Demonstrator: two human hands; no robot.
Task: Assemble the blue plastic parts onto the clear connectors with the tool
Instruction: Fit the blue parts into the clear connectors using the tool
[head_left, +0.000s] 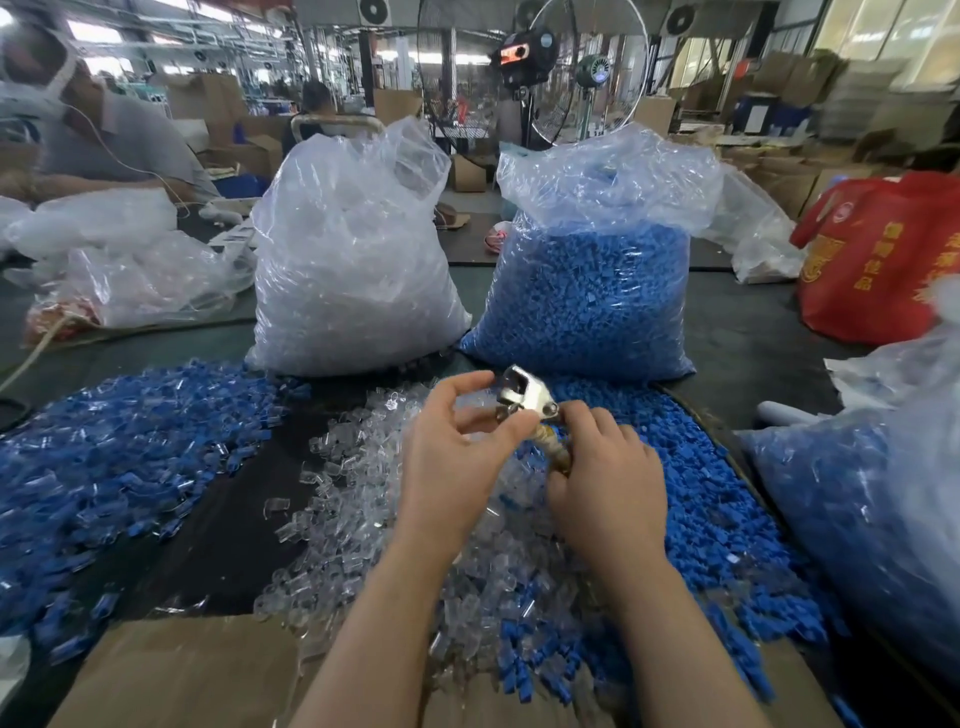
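A metal crimping tool (524, 396) with a tape-wrapped handle is raised over the middle of the table. My right hand (605, 483) grips its handle from the right. My left hand (457, 447) is at the tool's head, thumb and fingers curled round it; whether they pinch a small part there cannot be told. Below my hands lies a heap of clear connectors (395, 519). Loose blue plastic parts (701, 509) are piled on the right. A spread of assembled blue-and-clear pieces (119, 457) covers the left.
Two tall plastic bags stand behind, one of clear connectors (353, 260), one of blue parts (587, 291). Another bag of blue pieces (872, 509) sits far right, a red bag (878, 260) beyond it. Cardboard (192, 670) lies at the near edge. A person (104, 140) sits back left.
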